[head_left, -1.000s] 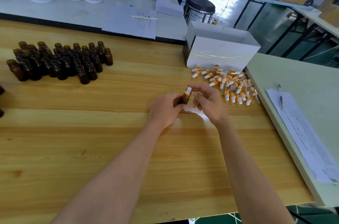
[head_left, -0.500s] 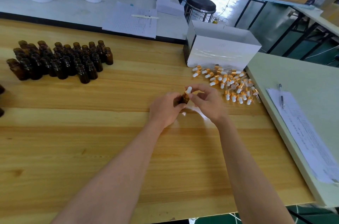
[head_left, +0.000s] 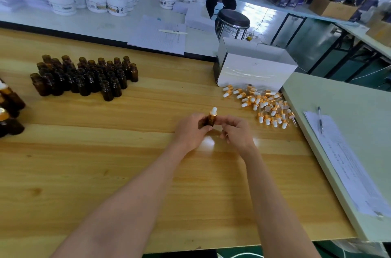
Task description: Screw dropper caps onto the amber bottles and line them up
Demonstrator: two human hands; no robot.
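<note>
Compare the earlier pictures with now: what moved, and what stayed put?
The right hand has dropped from arching over the dropper cap to curling beside it, baring the white bulb; whether its fingers touch the collar is unclear. The amber bottle now stands more upright. The left hand still grips it; the loose caps and uncapped bottles have not moved.

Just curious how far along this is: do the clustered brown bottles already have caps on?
No, the clustered bottles stand with bare open necks; loose dropper caps lie piled beside the white box.
</note>
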